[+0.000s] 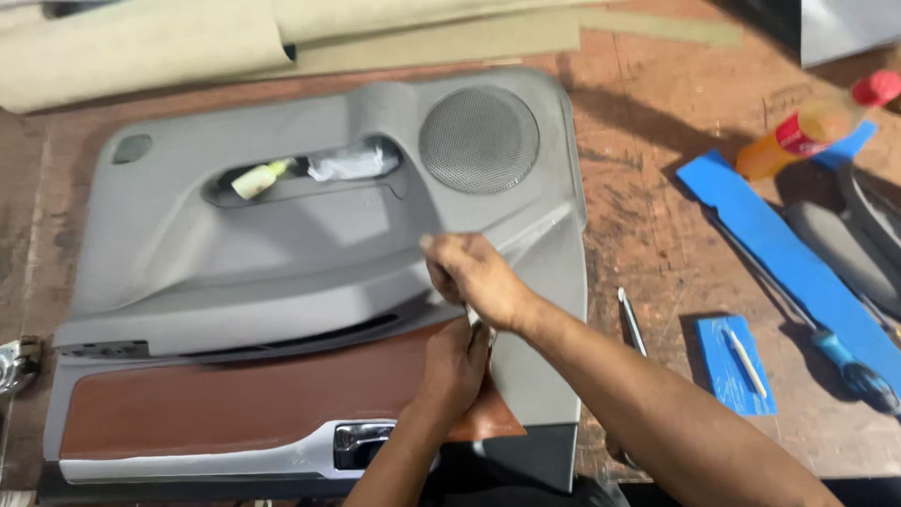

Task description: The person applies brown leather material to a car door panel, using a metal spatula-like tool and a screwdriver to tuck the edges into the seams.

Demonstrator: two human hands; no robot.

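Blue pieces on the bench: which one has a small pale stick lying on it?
The small blue rectangle near the front edge; the long blue strip carries a blue-handled screwdriver instead.

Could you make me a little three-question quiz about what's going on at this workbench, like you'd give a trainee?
1. True or false: both hands meet at the brown covering on the grey door panel.
2. The round speaker grille sits at the panel's: A far edge, B near edge?
3. What colour is the cap of the orange bottle?

Key: 1 true, right hand and left hand work at its edge. 2 A. 3 red.
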